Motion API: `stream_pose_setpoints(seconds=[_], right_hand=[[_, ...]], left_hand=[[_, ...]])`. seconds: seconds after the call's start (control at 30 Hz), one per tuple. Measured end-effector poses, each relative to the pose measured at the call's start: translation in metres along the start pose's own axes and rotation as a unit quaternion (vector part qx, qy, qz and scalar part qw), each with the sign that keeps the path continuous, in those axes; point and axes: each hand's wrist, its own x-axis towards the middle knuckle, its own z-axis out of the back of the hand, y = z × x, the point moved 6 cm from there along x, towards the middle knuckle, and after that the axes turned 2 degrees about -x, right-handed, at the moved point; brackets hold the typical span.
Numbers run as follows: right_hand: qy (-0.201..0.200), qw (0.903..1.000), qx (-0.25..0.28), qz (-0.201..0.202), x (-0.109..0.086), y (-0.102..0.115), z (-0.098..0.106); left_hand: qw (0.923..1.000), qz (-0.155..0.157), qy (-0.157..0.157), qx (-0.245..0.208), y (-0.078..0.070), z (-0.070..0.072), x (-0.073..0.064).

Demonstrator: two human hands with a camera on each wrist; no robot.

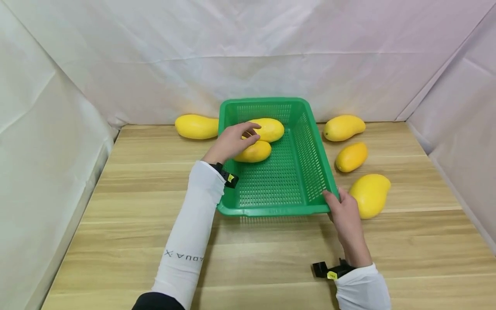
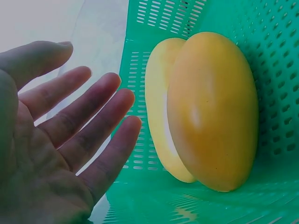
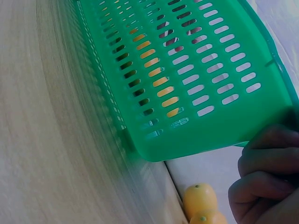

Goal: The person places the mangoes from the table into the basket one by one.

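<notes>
A green basket with slotted walls stands mid-table, its near side seemingly raised. Two yellow mangoes lie inside at the left: a far mango and a nearer mango. Over them hovers my left hand; in the left wrist view its fingers are spread and loosely extended, apart from the mangoes. With my right hand I grip the basket's near right corner, thumb over the rim. The right wrist view has those fingers curled at the rim, beside the slotted wall.
On the wooden table, one mango lies left of the basket. To the right are a far mango, a small mango and a large mango close to my right hand. White cloth hangs behind and at both sides.
</notes>
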Motion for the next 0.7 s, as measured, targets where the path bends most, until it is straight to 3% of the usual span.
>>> stream_pose_setpoints(seconds=[0.37, 0.5, 0.7], right_hand=[[0.005, 0.9999, -0.009, 0.008, 0.004, 0.001, -0.003], [0.003, 0.9999, -0.008, 0.012, 0.006, 0.001, -0.003], [-0.004, 0.9999, -0.005, 0.008, 0.008, -0.002, -0.006]], left_hand=[[0.9995, -0.006, -0.027, -0.016, 0.002, 0.006, -0.003], [0.9981, -0.017, -0.053, -0.027, 0.001, 0.010, -0.001], [0.9928, -0.020, -0.118, -0.001, 0.004, 0.020, 0.001]])
